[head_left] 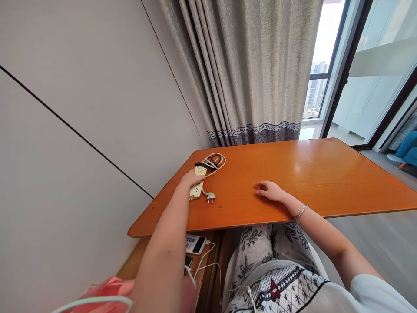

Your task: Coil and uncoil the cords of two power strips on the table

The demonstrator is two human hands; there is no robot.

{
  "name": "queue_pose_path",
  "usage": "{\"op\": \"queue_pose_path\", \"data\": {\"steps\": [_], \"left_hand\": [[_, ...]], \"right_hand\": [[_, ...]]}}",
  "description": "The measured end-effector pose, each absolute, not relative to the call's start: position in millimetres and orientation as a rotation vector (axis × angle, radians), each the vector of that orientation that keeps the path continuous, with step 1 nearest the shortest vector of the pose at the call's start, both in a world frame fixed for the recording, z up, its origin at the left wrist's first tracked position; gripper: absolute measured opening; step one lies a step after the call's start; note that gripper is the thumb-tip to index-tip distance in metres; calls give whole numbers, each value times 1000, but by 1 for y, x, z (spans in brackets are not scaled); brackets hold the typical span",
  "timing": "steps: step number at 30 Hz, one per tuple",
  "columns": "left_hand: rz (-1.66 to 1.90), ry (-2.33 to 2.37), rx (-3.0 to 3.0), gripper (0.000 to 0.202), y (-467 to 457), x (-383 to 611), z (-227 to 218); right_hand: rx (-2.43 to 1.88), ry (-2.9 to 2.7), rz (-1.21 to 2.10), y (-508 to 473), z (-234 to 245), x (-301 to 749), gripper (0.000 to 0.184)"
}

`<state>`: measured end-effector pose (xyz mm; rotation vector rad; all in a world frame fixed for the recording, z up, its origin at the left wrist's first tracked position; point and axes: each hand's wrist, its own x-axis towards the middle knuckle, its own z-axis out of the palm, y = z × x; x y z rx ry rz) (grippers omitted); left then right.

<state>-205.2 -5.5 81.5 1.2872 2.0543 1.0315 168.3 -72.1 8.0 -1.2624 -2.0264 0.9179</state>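
Note:
A white power strip (196,190) lies at the left side of the orange-brown wooden table (276,165). Across its middle is my left hand (190,179), the fingers wrapped round it with part of the grip hidden. Beside the strip rests its plug (210,198), prongs toward me. Behind it a white cord (224,161) loops round a coiled black cable (213,162). My right hand (270,190) rests on the tabletop to the right, holding nothing, its fingers loosely bent and slightly apart.
Below the table's front edge, a phone (198,245) with a white charging cable (213,264) lies on a wooden surface. A wall (81,108) borders the left side. Curtains (260,78) hang behind the table, and a glass door (368,87) stands at the right.

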Motion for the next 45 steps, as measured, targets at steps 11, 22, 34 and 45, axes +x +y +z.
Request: {"op": "queue_pose_path", "data": {"steps": [11,22,34,45], "left_hand": [[805,2410,1775,63,-7,-157,76],[572,2034,2104,57,-11,-47,47],[840,1743,1941,48,-29,6,4],[819,1735,1900,48,-31,6,9]], "right_hand": [[-1321,-2176,815,-81,23,169,31],[-1333,-2230,592,-83,23,171,31],[-1582,-2364,389,-79,16,176,53],[-1551,-2380,347,-80,16,178,50]]}}
